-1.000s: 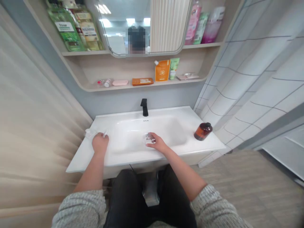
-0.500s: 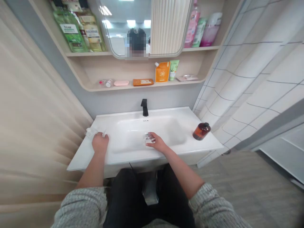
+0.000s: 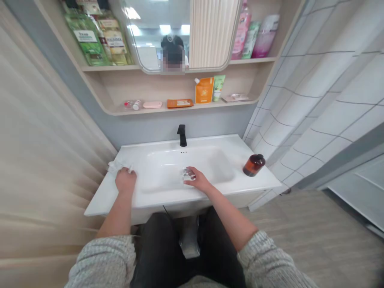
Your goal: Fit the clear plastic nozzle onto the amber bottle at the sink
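Over the sink basin (image 3: 162,176), my right hand (image 3: 199,180) is closed around a small clear container (image 3: 186,174) with a shiny, see-through wall. At the left end of the white countertop my left hand (image 3: 126,180) is closed on a crumpled white tissue (image 3: 115,166), part of which spreads out behind the fingers; the fingertips are partly hidden by the hand itself. A black faucet (image 3: 182,136) stands behind the basin, beyond both hands.
A brown bottle (image 3: 254,165) with a dark cap stands on the countertop's right end. Above, a shelf (image 3: 144,111) holds an orange pouch (image 3: 204,90), a green tube (image 3: 218,88) and a pink case (image 3: 153,105). A beige curtain (image 3: 45,160) hangs at the left, beside the counter.
Both hands keep nearly the same places and grips. The view has shifted very slightly.
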{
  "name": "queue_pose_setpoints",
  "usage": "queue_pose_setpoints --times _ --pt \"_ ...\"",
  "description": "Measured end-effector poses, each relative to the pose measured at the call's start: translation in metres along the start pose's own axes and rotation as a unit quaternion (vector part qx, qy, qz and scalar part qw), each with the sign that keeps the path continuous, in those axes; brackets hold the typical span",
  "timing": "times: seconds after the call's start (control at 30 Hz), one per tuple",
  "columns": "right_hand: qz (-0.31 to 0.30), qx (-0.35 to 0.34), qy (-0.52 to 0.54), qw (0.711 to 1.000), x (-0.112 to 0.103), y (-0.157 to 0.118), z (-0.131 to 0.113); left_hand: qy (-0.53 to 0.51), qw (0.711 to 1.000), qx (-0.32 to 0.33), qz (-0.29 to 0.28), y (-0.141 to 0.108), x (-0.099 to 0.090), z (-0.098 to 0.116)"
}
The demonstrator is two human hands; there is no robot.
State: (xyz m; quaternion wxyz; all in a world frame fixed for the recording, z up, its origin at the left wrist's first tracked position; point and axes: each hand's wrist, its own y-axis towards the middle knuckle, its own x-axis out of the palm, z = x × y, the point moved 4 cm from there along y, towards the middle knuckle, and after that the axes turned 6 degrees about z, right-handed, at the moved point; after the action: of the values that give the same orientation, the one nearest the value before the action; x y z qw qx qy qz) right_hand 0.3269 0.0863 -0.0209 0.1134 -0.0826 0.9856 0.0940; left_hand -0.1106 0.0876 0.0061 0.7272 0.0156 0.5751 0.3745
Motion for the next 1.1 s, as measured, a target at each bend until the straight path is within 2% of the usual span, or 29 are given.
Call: queue_pose_setpoints --times 0.17,0.27,0.37,0.43,0.47,0.53,0.6,0.67,0.73,0.77,0.83,1.0,1.1 --pt "-0.003 0.006 0.009 1.0 0.0 -0.001 -0.002 -0.016 1.0 -0.014 0.009 -0.001 -0.005 0.003" --pt "0.001 0.009 0.012 1.0 0.001 0.0 -0.002 -0.032 0.999 -0.022 0.022 -0.005 -0.016 0.007" --pt "0.006 0.012 0.011 1.0 0.0 0.0 -0.004 -0.063 0.996 -0.016 0.065 -0.022 -0.035 0.016" --pt "0.005 0.014 0.013 1.0 -0.001 -0.001 -0.006 -0.108 0.991 0.014 0.075 -0.043 -0.045 0.03" --pt "0.002 0.014 0.016 1.0 -0.001 -0.002 -0.007 -0.142 0.987 0.038 0.059 -0.057 -0.048 0.04" --pt "-0.005 0.004 0.031 0.999 -0.001 -0.003 -0.012 -0.234 0.967 0.097 -0.027 -0.088 -0.047 0.066" --pt "-0.017 -0.015 0.051 0.998 0.0 -0.006 -0.018 -0.348 0.919 0.137 -0.126 -0.119 -0.041 0.093" --pt "-0.035 -0.028 0.076 0.996 0.002 -0.009 -0.025 -0.442 0.857 0.149 -0.22 -0.142 -0.034 0.117" --pt "-0.051 -0.026 0.099 0.993 0.003 -0.014 -0.029 -0.491 0.806 0.149 -0.295 -0.157 -0.028 0.135" --pt "-0.054 -0.022 0.107 0.992 0.003 -0.016 -0.029 -0.504 0.789 0.149 -0.319 -0.161 -0.025 0.142" --pt "-0.053 -0.021 0.106 0.993 0.001 -0.022 -0.03 -0.516 0.774 0.147 -0.334 -0.167 -0.022 0.152" --pt "-0.038 -0.063 0.039 0.997 -0.014 -0.041 -0.032 -0.522 0.779 0.146 -0.314 -0.18 -0.013 0.17" --pt "-0.039 -0.085 0.006 0.996 -0.026 -0.052 -0.037 -0.538 0.763 0.144 -0.327 -0.19 -0.008 0.18"
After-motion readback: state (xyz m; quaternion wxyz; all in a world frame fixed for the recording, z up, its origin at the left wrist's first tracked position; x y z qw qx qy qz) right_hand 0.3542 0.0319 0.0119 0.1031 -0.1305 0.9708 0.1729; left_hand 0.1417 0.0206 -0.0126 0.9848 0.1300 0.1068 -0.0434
